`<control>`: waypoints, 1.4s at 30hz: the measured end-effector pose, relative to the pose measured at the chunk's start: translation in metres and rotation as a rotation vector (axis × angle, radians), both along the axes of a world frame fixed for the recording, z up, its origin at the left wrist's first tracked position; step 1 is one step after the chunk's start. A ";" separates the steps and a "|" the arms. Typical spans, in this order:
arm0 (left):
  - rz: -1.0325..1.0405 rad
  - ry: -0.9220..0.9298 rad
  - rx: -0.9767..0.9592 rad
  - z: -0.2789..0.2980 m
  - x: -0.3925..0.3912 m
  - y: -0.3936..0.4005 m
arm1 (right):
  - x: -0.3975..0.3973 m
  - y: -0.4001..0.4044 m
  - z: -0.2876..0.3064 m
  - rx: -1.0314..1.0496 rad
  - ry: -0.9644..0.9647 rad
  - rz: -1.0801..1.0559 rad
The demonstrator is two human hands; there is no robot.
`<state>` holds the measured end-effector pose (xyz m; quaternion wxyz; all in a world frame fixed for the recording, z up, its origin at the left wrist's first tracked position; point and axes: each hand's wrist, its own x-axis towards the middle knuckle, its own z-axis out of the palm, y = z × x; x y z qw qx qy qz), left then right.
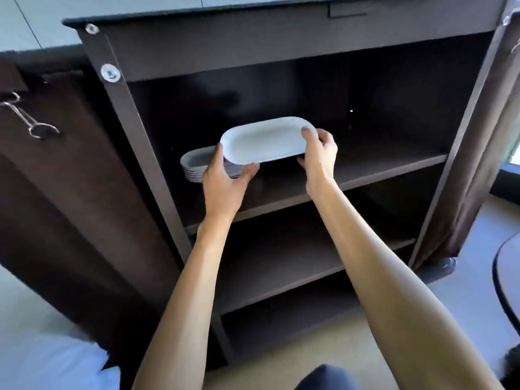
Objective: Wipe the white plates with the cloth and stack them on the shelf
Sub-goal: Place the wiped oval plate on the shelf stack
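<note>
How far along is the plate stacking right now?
Done: a stack of plates already sits at the left of the upper shelf. In hand: the left hand and right hand hold one white plate above that shelf. Left: setting it down; no cloth or other plates show.

Dark brown open cabinet (295, 38) with three shelves, standing on a pale floor (464, 299).

The upper shelf (380, 167) carries one stack of white oval plates (197, 164) at its left end, close to the cabinet's left front post (146, 153); the stack sits directly on the board, its right part hidden behind a hand. The rest of that shelf to the right shows bare dark board. The middle shelf (281, 257) and the bottom shelf (281, 319) below it are the same dark board, partly hidden by the forearms. A dark fabric curtain (478, 164) hangs at the cabinet's right side.
</note>
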<state>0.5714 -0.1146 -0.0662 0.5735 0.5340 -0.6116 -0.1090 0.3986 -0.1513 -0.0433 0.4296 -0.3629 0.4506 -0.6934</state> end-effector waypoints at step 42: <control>0.278 0.273 0.319 0.000 0.054 -0.065 | 0.088 -0.097 -0.027 0.087 0.463 0.067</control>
